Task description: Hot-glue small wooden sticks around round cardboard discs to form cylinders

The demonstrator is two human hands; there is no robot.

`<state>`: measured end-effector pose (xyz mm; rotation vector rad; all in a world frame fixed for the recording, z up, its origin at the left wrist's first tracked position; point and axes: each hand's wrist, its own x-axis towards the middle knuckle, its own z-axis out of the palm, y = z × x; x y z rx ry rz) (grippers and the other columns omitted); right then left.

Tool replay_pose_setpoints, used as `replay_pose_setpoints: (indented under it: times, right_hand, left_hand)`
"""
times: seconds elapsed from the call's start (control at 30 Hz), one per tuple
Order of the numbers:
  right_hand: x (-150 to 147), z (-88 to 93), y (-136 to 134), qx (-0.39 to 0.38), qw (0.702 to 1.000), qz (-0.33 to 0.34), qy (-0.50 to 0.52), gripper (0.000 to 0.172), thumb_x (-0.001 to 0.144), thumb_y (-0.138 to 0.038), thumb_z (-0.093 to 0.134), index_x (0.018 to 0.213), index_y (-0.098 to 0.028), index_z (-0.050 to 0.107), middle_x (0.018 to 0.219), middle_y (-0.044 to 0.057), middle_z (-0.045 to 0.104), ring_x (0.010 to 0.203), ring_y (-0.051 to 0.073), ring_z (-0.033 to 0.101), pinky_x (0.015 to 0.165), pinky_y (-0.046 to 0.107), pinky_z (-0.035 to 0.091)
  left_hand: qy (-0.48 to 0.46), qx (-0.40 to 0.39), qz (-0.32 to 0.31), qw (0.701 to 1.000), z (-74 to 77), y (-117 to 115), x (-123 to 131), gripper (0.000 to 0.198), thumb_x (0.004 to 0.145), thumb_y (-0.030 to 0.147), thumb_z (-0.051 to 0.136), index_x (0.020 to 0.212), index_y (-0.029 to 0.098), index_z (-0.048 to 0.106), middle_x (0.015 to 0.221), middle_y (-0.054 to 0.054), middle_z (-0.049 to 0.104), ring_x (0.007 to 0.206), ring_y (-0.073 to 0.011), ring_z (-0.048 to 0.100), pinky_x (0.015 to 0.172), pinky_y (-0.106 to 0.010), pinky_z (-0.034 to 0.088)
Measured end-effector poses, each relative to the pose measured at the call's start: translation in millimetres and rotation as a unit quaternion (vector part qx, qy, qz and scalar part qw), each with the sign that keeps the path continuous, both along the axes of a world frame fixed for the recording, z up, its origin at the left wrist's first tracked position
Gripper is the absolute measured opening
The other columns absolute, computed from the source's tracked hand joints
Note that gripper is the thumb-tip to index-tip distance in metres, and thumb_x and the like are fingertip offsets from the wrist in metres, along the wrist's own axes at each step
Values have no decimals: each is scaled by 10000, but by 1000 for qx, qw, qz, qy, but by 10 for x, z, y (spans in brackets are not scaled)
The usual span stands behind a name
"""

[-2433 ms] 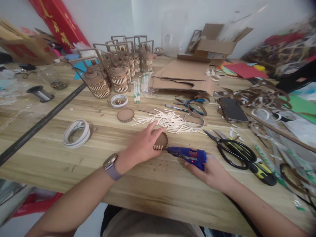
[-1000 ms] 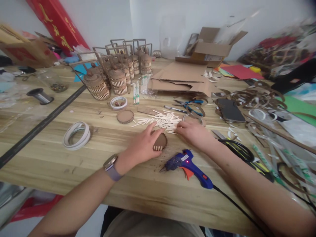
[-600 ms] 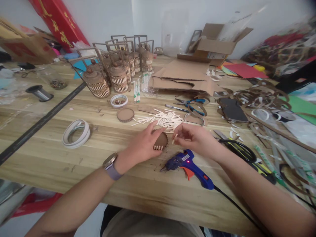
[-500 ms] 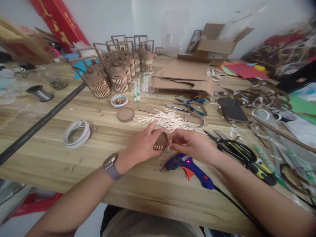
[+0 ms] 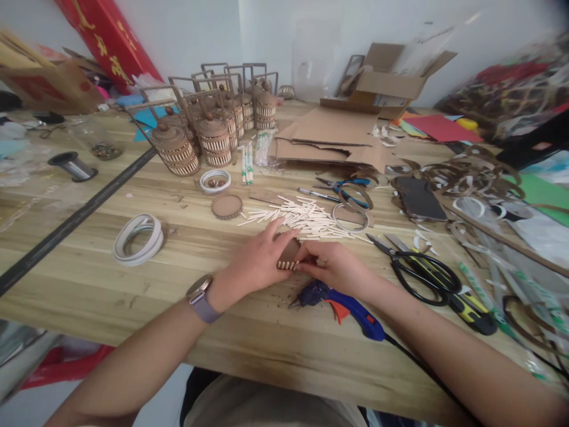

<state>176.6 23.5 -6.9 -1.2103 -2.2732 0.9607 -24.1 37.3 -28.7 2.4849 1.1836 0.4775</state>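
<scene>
My left hand [image 5: 255, 256] grips a round cardboard disc [image 5: 287, 251] by its left side, thumb below and fingers over the top. Short pale wooden sticks [image 5: 285, 265] stand in a row along the disc's near rim. At the right end of that row, my right hand [image 5: 331, 264] pinches a small stick, its tip mostly hidden by the fingers. Just beyond both hands lies a loose pile of short sticks [image 5: 306, 216]. Below the right hand rests a blue hot glue gun [image 5: 351, 308] with an orange trigger. A second cardboard disc [image 5: 226, 207] lies left of the pile.
Black scissors [image 5: 424, 276] and a yellow-black utility knife [image 5: 473, 311] lie to the right. Rolls of white tape [image 5: 137, 239] sit at left. Several lidded lantern-like containers [image 5: 213, 142] with handles stand at the back, near torn cardboard sheets [image 5: 329, 133] and a phone [image 5: 420, 197].
My right hand has moved left and slightly down, bringing the pinched stick to the disc's near rim. My left hand has stayed almost in place around the disc.
</scene>
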Motion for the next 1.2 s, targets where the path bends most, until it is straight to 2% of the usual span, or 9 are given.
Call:
replay_pose_setpoints:
  times: [0.23,0.5,0.63,0.73,0.83,0.93,1.0,1.1,1.2]
  right_hand:
    - [16,-28,-3,112,990,52,-72,116,898,-89,522,851,-188,561,858,62,657,805,197,604,708,292,465]
    - [12,-45,2,170,978,62,-103,131,908,-88,510,829,-181,558,810,74,625,789,216,577,690,303,455]
    - [-10,-64,7,178,976,62,-113,118,917,-119,538,823,-184,566,802,70,629,807,223,579,710,314,458]
    - [-11,-6,12,164,979,53,-111,67,906,-125,566,872,-182,575,860,78,655,839,222,601,729,316,465]
    - [91,169,-7,158,981,-2,-109,49,884,-180,613,900,-198,570,871,58,666,786,201,612,676,288,451]
    - [315,368,-118,112,980,-77,-143,183,912,-294,571,745,-223,543,675,7,618,615,170,568,547,257,379]
    - [474,425,-257,34,978,-69,-191,261,904,-367,570,681,-232,549,586,-3,591,534,165,536,494,258,338]
    - [616,341,-492,-61,970,-55,-227,213,827,-348,646,667,-235,560,598,4,626,485,160,521,473,265,324]
    - [634,170,-639,-89,965,-76,-234,112,751,-270,672,738,-232,567,676,13,649,565,180,560,525,274,365]
  left_hand:
    - [-14,-5,-7,1000,30,-7,11,741,741,201,770,1395,225,423,1577,-207,268,1382,-394,430,1081,-571,437]
    - [-14,5,10,1000,30,-25,46,790,723,280,817,1403,192,425,1536,-215,329,1391,-387,418,1108,-539,421]
    - [-19,28,23,999,-6,-42,74,747,769,299,783,1405,183,407,1519,-220,351,1374,-387,439,1078,-541,447]
    - [-26,42,20,999,-48,-50,76,746,804,305,749,1430,205,355,1523,-213,347,1393,-377,415,1060,-538,458]
    - [-23,39,23,999,-57,-50,63,811,783,288,760,1454,232,308,1542,-203,320,1393,-380,412,1054,-543,457]
    - [-5,23,28,999,-22,-43,47,861,748,261,780,1467,226,306,1559,-203,296,1382,-391,422,1044,-531,471]
    - [5,12,31,999,6,-37,40,863,742,261,783,1468,230,317,1564,-196,294,1365,-394,444,1039,-533,477]
    - [4,10,26,1000,23,-30,38,859,738,251,785,1463,254,324,1569,-179,291,1358,-389,454,1044,-535,474]
    - [2,17,21,1000,16,-27,43,845,737,226,777,1453,256,331,1571,-180,288,1367,-385,445,1057,-533,463]
